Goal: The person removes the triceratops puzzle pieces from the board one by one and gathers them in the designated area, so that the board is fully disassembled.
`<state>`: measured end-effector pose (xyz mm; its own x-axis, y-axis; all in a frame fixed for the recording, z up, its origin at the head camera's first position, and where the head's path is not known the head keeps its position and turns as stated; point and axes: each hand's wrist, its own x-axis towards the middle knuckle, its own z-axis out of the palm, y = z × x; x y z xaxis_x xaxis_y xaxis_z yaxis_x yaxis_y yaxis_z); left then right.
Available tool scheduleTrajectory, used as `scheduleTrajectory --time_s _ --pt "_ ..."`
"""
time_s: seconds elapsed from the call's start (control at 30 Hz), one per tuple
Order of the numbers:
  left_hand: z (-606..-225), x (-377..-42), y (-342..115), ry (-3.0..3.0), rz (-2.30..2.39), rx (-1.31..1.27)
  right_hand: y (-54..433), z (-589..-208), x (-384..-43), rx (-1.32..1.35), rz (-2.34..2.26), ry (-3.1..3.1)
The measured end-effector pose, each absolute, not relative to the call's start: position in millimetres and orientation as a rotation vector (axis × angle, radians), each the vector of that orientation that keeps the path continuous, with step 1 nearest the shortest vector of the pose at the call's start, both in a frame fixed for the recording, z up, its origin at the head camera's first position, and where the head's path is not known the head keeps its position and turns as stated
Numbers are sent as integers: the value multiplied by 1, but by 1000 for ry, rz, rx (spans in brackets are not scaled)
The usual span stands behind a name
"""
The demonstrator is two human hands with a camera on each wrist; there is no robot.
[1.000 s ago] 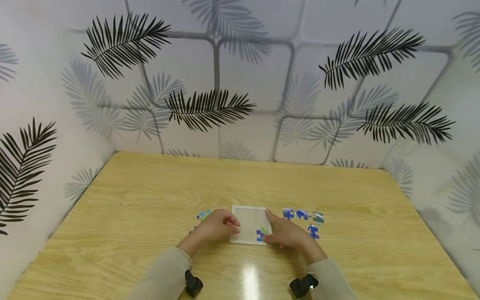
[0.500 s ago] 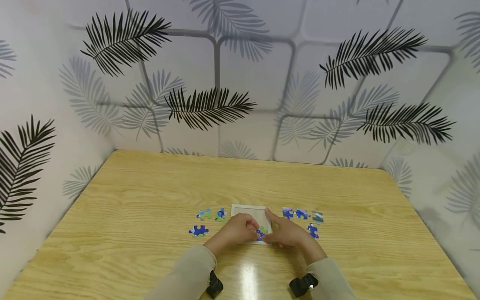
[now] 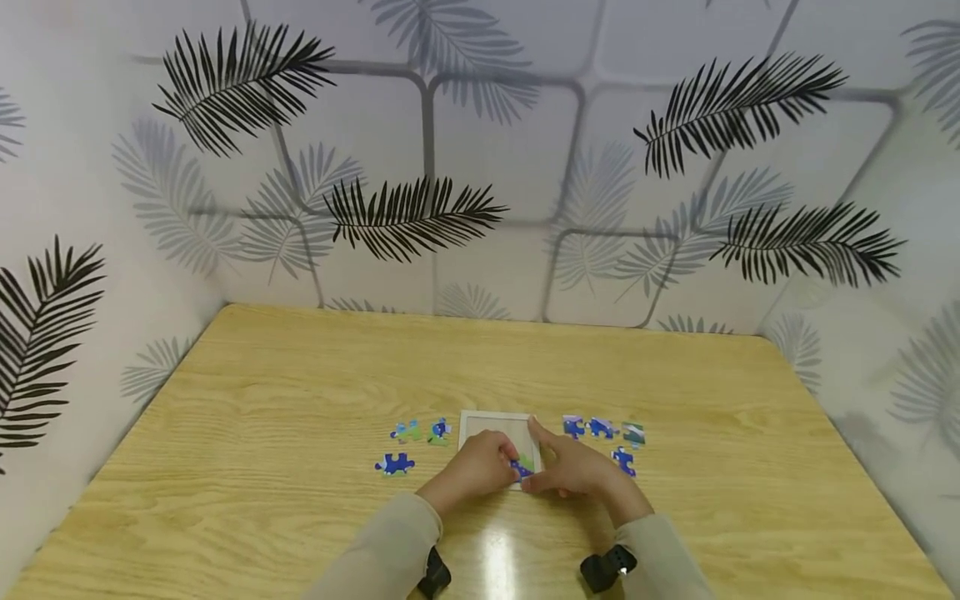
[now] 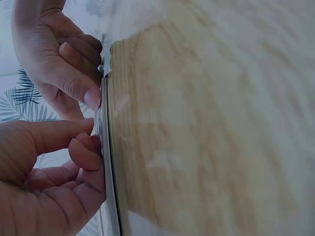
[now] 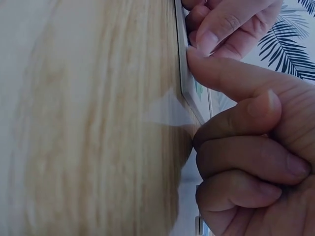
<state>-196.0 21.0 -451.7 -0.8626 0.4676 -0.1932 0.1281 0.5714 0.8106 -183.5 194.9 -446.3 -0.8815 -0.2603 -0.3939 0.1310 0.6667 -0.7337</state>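
A shallow wooden puzzle tray (image 3: 491, 414) with a pale rim lies on the table before me. Blue and green jigsaw pieces (image 3: 522, 470) fill its near right corner. My left hand (image 3: 482, 463) reaches in over the near rim, thumb and forefinger pinching at a blue piece there, which its fingers partly hide. On the tray's right side, my right hand (image 3: 573, 465) grips the rim, its thumb at the near corner and forefinger stretched to the far one. In the right wrist view the other fingers (image 5: 236, 157) are curled beside the tray edge (image 5: 184, 64).
Left of the tray lie a blue piece (image 3: 395, 463), a green piece (image 3: 407, 431) and a blue-green one (image 3: 440, 430). Several more, including a blue piece (image 3: 623, 461), lie to its right. A patterned wall (image 3: 480, 267) rises behind the wooden table (image 3: 300, 375).
My left hand has moved right from the tray's left side to the pieces in the near right corner, uncovering the loose pieces on the left. The right hand keeps its hold.
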Motion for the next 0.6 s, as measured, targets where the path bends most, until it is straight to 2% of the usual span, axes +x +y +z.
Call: scheduleTrajectory --time_s 0.6 --pt "-451 -200 21 2473 1211 564 199 -445 -188 -66 -1107 2363"
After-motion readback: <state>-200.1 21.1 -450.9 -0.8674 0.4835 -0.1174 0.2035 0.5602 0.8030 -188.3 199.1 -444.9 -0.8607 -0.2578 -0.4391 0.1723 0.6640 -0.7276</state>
